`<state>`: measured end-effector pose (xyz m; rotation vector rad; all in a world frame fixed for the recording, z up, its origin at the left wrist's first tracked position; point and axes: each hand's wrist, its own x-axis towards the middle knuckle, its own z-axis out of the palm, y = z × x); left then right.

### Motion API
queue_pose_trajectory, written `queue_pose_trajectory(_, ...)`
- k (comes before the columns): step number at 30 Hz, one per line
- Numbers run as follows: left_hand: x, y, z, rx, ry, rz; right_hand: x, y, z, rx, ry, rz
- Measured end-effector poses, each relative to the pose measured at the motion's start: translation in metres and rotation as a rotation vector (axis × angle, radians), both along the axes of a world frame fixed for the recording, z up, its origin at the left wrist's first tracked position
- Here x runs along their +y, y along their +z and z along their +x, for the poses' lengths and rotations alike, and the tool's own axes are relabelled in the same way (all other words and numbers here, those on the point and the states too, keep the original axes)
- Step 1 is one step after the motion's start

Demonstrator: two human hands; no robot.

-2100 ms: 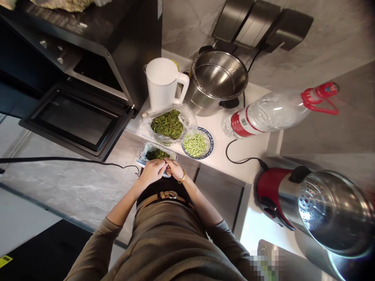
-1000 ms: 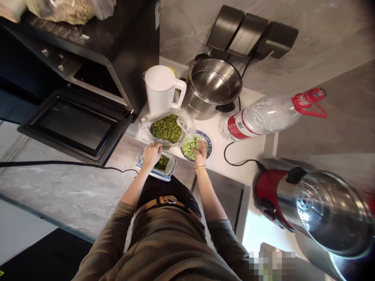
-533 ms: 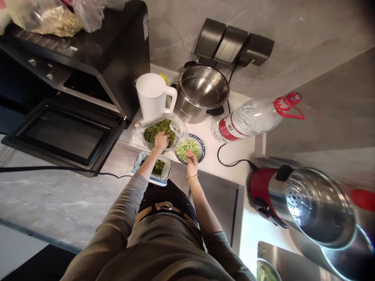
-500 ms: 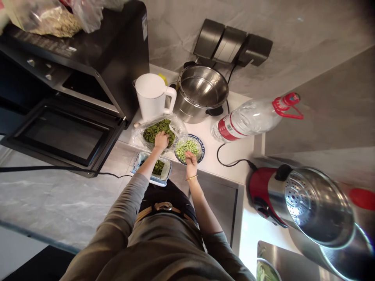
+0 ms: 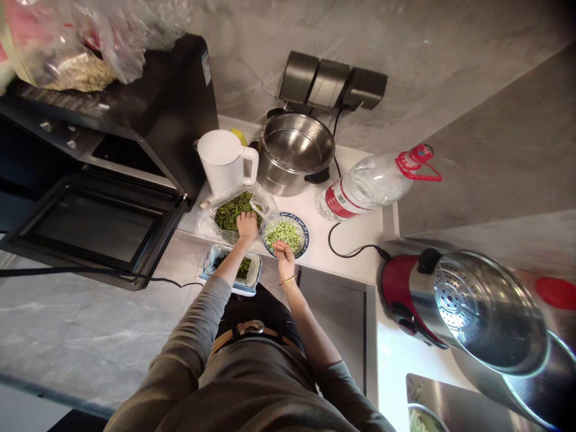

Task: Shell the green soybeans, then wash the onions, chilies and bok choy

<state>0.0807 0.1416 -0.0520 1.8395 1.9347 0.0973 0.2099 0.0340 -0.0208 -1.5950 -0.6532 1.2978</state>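
Observation:
Green edamame pods (image 5: 229, 211) fill a clear plastic bag (image 5: 207, 227) on the counter. My left hand (image 5: 247, 226) reaches into it, its fingers bent down onto the pods and their tips hidden. To the right, a blue-rimmed plate (image 5: 306, 231) carries a heap of pale green shelled beans (image 5: 285, 233). Over the near edge of that plate is my right hand (image 5: 284, 255), fingers loosely curled and a little apart, with nothing visible in them. Below my left forearm, a lined bin (image 5: 255, 273) contains dark green empty-looking pods (image 5: 244, 268).
Behind the bag stand a white pitcher (image 5: 220, 159) and a steel steamer pot (image 5: 283, 180). A large water bottle (image 5: 373, 180) leans at the right. An oven (image 5: 180, 120) with its door (image 5: 99, 222) down is at the left. Cookers (image 5: 405, 282) line the right counter.
The view has shifted a little. My left hand has drawn slightly back toward me over the pods. My right hand's fingers have turned leftward at the plate's near edge.

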Motion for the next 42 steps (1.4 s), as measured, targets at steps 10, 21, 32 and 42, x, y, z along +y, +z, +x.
queue_pose_trajectory(10,0.004,0.002,-0.006,-0.079,0.229,0.038,-0.001,0.004,-0.006,0.031,0.014,-0.014)
queue_pose_trajectory(21,-0.084,0.058,-0.054,-0.544,-0.039,0.409,0.004,0.038,-0.032,0.206,0.329,-0.153)
queue_pose_trajectory(32,-0.144,0.089,-0.063,-0.209,-0.270,0.294,-0.002,0.047,-0.041,0.158,0.655,-0.154)
queue_pose_trajectory(42,-0.160,0.081,-0.030,-0.578,0.172,0.241,-0.021,0.052,-0.060,-0.064,0.445,0.059)
